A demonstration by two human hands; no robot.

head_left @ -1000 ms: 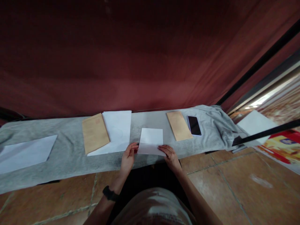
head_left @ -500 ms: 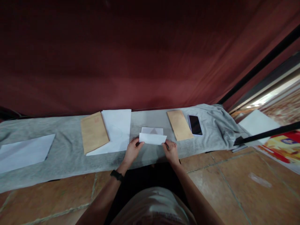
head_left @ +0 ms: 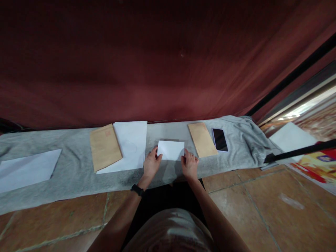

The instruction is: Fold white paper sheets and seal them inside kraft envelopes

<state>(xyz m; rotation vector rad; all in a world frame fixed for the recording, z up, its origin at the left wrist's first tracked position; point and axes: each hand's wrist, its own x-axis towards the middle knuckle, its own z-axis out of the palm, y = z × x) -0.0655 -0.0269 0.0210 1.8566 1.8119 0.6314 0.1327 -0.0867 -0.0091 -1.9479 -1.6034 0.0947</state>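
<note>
A small white folded sheet of paper (head_left: 171,150) is between my two hands, just above or on the grey cloth. My left hand (head_left: 151,161) pinches its left edge, thumb on top. At the right edge, my right hand (head_left: 189,163) grips the paper near its lower corner, fingers curled. To the left, a brown envelope (head_left: 105,148) overlaps larger white sheets (head_left: 133,145). Close to my right hand lies a second brown envelope (head_left: 202,140), and beside it is a dark-screened phone (head_left: 219,140).
The grey cloth (head_left: 76,168) covers a long narrow surface, with another white sheet (head_left: 28,169) at far left. A dark red curtain (head_left: 157,70) hangs behind. Black bars (head_left: 301,151) cross at right, near a colourful printed package (head_left: 319,166). Tiled floor (head_left: 236,206) lies below.
The upper flap of the paper has been folded over, so it now shows one plain white rectangle. Both hands have shifted slightly, staying at its sides.
</note>
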